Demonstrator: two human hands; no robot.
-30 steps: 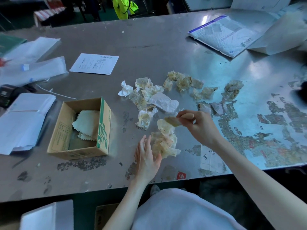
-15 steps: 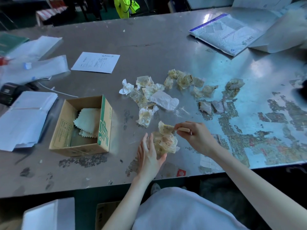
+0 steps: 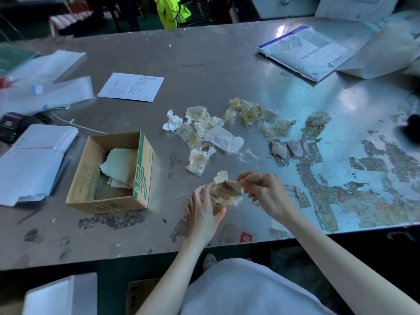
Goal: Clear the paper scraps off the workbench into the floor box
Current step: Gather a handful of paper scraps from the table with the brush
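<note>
We are standing at the near edge of the bench, gathering a wad of crumpled, stained scraps between both hands. Our left hand is lying palm-in against the wad's left side, fingers loosely spread and curved around it, thumb pressing its lower edge. Our right hand is curling mostly closed, fingertips pinching the wad's right side; a tan scraper is showing above its knuckles, though we cannot tell how firmly it is being held. The wad is sitting just above the bench surface, near the front edge.

More scraps are lying loose farther back in the middle of the bench, with another cluster off to the right and two greyish pieces between them and our right hand. A small carton is sitting on the bench left of our hands, holding zigzag-edged cloths. A printed sheet is lying behind it. At the bottom, below the bench edge, a brown box is peeking out on the floor.
</note>
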